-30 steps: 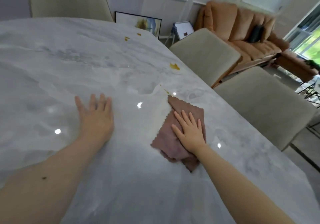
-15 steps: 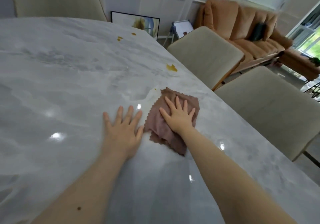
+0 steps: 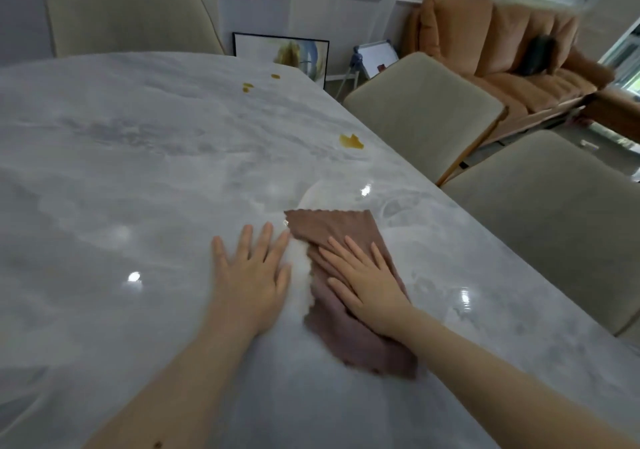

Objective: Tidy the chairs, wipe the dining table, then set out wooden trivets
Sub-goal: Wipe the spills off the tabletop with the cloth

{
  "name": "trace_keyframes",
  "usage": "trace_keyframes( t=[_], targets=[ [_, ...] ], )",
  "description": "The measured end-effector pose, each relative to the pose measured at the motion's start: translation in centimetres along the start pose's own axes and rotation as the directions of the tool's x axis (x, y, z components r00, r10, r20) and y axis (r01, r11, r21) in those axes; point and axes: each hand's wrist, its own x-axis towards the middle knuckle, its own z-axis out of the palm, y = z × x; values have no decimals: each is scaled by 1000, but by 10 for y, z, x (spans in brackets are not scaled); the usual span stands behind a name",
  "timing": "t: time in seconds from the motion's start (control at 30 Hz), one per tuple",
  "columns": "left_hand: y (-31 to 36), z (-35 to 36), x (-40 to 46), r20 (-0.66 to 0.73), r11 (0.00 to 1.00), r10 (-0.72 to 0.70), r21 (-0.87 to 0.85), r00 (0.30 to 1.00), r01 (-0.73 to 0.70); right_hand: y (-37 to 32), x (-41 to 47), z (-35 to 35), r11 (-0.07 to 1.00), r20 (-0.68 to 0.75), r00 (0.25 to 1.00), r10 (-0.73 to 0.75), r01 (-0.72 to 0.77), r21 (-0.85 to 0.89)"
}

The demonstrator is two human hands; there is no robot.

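Right hand (image 3: 367, 285) flat, fingers straight, pressing brown zigzag-edged cloth (image 3: 332, 226) onto glossy marble table (image 3: 121, 171). Left hand (image 3: 251, 275) flat on bare marble beside it. Amber spill (image 3: 351, 142) beyond the cloth.

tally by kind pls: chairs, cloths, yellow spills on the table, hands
Chairs: 3, far one, two on the right
Cloths: 1, brown cloth under the right hand
Yellow spills: 3, one large, two small
Hands: 2, left hand flat on the table
Total: 9
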Motion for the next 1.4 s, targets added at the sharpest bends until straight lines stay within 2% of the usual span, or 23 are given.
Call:
trace_keyframes(
  t=[0.07, 0.13, 0.3, 0.37, 0.47, 0.53, 0.63, 0.73, 0.8, 0.97, 1.03, 1.1, 1.17, 1.3, 1.4],
  targets=[
    [0, 0, -1, 5, 1000, -2, -10, 1000, 3, 28, -35, -6, 1000, 50, 999, 3, -3, -4],
    [0, 1, -1, 5, 1000, -7, -22, 1000, 7, 52, -38, -16, 997, 69, 995, 74, -74, -2],
    [0, 4, 0, 1, 1000, -9, -20, 1000, 9, 68, 48, -19, 932, 48, 932, 360, -361, 29],
    [-1, 5, 0, -4, 1000, -14, -19, 1000, 14, 54, 84, -14, 909, 49, 908, 415, -417, 29],
    [0, 6, 1, 0, 1000, -5, -4, 1000, 5, 17, 115, -8, 924, 39, 925, 378, -380, 39],
    [-2, 6, 3, 15, 1000, -5, 5, 1000, 5, -12, 111, -3, 966, 25, 966, 257, -258, 24],
    [0, 5, 1, 0, 999, 14, 30, 1000, -14, -36, 70, 3, 998, -17, 998, 63, -62, 22],
    [-1, 4, 1, 10, 1000, 4, -10, 1000, -4, -27, 13, 4, 1000, -9, 1000, 13, -13, 8],
    [-2, 4, 2, 30, 1000, 4, -22, 1000, -3, -6, -24, 2, 998, 0, 998, 62, -62, -1],
    [-2, 4, 2, 62, 1000, -3, -4, 998, 4, 21, -81, -2, 940, -54, 938, 342, -341, 25],
    [1, -3, 2, 75, 996, 20, 81, 997, -26, 14, -89, 0, 907, -104, 902, 420, -415, 68],
    [6, -14, -2, 63, 966, 108, 228, 992, -120, -2, -93, 5, 874, -136, 865, 482, -465, 137],
    [13, -24, -8, 84, 938, 179, 285, 980, -195, -21, -100, 8, 857, -151, 851, 503, -468, 214],
    [31, -37, -39, 158, 956, 195, 188, 968, -223, -62, -125, 4, 856, -153, 880, 449, -374, 357],
    [40, -41, -72, 124, 955, 283, 51, 951, -291, -97, -151, -1, 749, -112, 867, 485, -346, 564]
  ],
)
